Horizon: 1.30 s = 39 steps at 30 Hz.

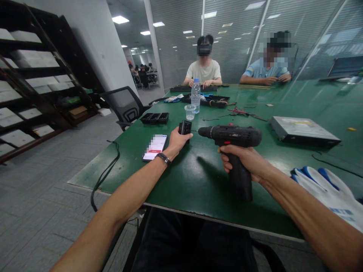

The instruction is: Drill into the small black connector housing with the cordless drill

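Note:
My right hand [241,160] is wrapped round the grip of a black cordless drill [232,135], its chuck pointing left. A thin bit sticks out of the chuck toward a small black plastic part [185,128]. My left hand [178,143] grips that part and keeps it upright over the table; whether the bit touches it I cannot tell. Just left of this hand lies a phone [154,147] with its screen lit. Behind it sits a black tray with three compartments [155,118].
On the green table [181,189] stand a plastic cup [190,112] and a water bottle [195,96]. A metal drive box [305,130] and white-blue gloves [326,189] lie right. Farther back are a black toolbox [221,101], red-black wires [239,110] and two seated people.

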Each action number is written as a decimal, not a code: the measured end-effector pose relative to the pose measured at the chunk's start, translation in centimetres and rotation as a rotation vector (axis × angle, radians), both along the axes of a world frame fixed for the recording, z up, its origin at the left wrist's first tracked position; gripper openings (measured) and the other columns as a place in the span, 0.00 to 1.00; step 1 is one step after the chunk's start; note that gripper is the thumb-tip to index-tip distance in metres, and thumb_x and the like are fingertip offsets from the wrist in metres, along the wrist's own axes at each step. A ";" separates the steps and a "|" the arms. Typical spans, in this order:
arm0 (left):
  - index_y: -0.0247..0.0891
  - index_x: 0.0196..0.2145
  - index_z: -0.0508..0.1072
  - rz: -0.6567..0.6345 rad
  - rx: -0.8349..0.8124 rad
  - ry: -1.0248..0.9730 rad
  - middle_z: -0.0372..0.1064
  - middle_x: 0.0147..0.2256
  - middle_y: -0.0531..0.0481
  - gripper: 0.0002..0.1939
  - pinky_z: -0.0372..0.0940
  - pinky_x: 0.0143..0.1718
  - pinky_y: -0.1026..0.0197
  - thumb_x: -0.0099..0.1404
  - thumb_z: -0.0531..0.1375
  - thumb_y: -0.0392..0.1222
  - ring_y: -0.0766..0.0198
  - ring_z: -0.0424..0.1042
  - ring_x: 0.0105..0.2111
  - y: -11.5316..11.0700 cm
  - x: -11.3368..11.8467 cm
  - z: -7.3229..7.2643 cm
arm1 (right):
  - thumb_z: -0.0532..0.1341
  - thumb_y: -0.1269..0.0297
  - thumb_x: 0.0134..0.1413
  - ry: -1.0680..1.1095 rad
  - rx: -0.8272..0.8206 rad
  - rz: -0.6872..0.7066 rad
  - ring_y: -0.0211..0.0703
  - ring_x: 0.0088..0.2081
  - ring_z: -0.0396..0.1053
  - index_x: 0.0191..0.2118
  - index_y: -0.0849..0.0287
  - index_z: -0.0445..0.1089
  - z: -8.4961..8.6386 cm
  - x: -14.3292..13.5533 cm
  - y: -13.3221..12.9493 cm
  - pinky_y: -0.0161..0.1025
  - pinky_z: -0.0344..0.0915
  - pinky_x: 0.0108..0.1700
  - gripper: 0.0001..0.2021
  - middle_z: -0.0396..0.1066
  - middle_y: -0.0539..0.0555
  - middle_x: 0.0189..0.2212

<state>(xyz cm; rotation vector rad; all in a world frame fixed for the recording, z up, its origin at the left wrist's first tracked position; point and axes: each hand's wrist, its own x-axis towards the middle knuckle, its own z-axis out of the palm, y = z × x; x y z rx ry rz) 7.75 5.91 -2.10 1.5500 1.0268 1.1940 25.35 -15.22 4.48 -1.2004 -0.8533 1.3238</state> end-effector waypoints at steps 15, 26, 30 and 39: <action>0.35 0.44 0.80 0.000 -0.006 -0.004 0.80 0.38 0.44 0.22 0.71 0.46 0.54 0.51 0.76 0.39 0.55 0.77 0.39 -0.2 0.0 0.3 | 0.76 0.62 0.47 0.008 -0.009 -0.007 0.37 0.19 0.64 0.31 0.59 0.74 0.2 -0.1 -0.1 0.37 0.68 0.22 0.12 0.66 0.47 0.21; 0.34 0.44 0.80 -0.002 0.011 0.007 0.80 0.38 0.45 0.21 0.70 0.45 0.55 0.51 0.75 0.39 0.56 0.76 0.38 -0.1 0.0 0.1 | 0.75 0.62 0.47 0.000 -0.009 -0.011 0.37 0.19 0.64 0.31 0.59 0.73 0.3 -0.2 -0.1 0.37 0.68 0.22 0.12 0.66 0.47 0.21; 0.35 0.43 0.79 -0.003 0.005 0.003 0.79 0.38 0.45 0.21 0.70 0.45 0.55 0.51 0.76 0.39 0.56 0.76 0.38 0.0 0.0 0.1 | 0.75 0.62 0.47 0.004 -0.006 -0.012 0.38 0.19 0.63 0.31 0.59 0.73 0.2 -0.2 -0.1 0.38 0.68 0.22 0.12 0.66 0.47 0.21; 0.35 0.43 0.79 -0.003 -0.004 -0.006 0.79 0.38 0.44 0.21 0.71 0.45 0.54 0.51 0.76 0.40 0.55 0.76 0.39 0.0 -0.1 0.1 | 0.75 0.62 0.47 -0.002 0.003 -0.005 0.38 0.19 0.63 0.31 0.58 0.72 0.2 -0.2 -0.1 0.38 0.68 0.22 0.12 0.66 0.47 0.21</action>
